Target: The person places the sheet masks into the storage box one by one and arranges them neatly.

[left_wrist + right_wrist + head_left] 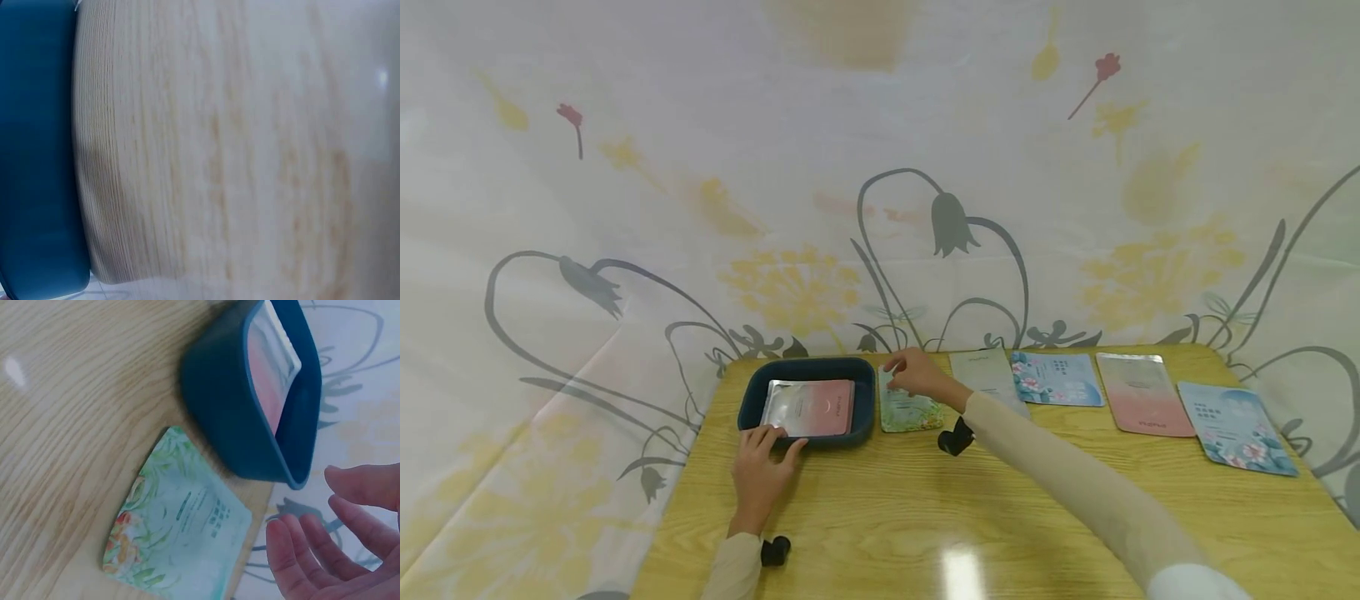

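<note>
My left hand [762, 475] is at the front left of a dark blue plastic bin [863, 421], its fingertips resting at the rim. In the left wrist view only the bin's wall [40, 150] shows clearly. Inside the bin lies a silver and pink sachet [811, 408]; whether others lie beneath is hidden. My right hand [925, 377] hovers by a green floral sachet [906, 410] just right of the bin. In the right wrist view that hand [340, 550] has its fingers loosely bent and apart, holding nothing. The green sachet [181, 525] lies flat on the table.
Rightward along the wooden table [880, 517] lie a pale sachet [985, 371], partly behind the right forearm, a blue floral sachet [1060, 379], a pink and silver sachet [1145, 396] and another blue floral sachet [1238, 427]. A flower-printed cloth [820, 167] hangs behind the table.
</note>
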Demonstrator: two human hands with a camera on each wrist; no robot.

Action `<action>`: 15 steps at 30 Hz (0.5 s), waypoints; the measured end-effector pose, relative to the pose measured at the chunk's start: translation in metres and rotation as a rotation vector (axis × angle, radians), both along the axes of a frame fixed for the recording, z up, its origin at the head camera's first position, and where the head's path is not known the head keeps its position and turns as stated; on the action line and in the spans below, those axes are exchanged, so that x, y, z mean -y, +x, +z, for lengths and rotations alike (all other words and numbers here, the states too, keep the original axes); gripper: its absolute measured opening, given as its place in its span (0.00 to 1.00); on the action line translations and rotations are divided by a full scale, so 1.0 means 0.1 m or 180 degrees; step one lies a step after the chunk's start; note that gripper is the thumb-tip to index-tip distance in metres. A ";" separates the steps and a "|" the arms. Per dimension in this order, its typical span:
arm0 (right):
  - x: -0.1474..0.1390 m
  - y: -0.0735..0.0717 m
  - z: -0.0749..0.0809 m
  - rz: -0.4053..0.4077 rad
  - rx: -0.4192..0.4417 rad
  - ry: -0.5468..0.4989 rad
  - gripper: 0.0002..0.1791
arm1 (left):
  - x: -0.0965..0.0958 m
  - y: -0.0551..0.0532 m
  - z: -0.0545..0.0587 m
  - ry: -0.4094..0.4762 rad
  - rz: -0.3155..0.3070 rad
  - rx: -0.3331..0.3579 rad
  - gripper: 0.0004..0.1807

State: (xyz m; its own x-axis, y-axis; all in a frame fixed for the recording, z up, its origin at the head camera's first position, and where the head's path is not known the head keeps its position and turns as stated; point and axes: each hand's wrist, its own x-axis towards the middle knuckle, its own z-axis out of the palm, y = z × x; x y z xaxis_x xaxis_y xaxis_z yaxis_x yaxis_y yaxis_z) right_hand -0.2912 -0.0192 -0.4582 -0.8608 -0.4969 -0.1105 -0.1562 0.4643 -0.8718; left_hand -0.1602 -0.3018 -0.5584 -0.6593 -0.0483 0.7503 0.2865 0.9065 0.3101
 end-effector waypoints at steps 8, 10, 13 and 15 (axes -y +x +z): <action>-0.18 0.02 -0.09 -0.0181 0.0128 -0.0064 0.14 | -0.01 0.01 0.01 0.0008 -0.0011 0.0024 0.17; -0.22 0.02 -0.13 -0.0217 0.0173 -0.0093 0.13 | -0.01 0.01 0.01 0.0009 -0.0007 0.0021 0.17; -0.28 0.02 -0.20 -0.0273 0.0225 -0.0094 0.14 | 0.00 0.00 0.00 0.0013 0.0003 0.0023 0.17; -0.32 0.02 -0.23 -0.0290 0.0271 -0.0098 0.16 | 0.01 0.00 -0.01 0.0009 0.0007 0.0027 0.17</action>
State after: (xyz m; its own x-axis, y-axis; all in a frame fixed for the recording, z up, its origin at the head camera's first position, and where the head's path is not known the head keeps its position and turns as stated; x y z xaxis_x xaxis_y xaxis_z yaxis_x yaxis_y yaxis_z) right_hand -0.2890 0.0127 -0.4809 -0.8906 -0.4214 -0.1710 -0.0394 0.4461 -0.8941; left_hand -0.1599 -0.3024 -0.5596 -0.6655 -0.0518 0.7446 0.2819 0.9063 0.3150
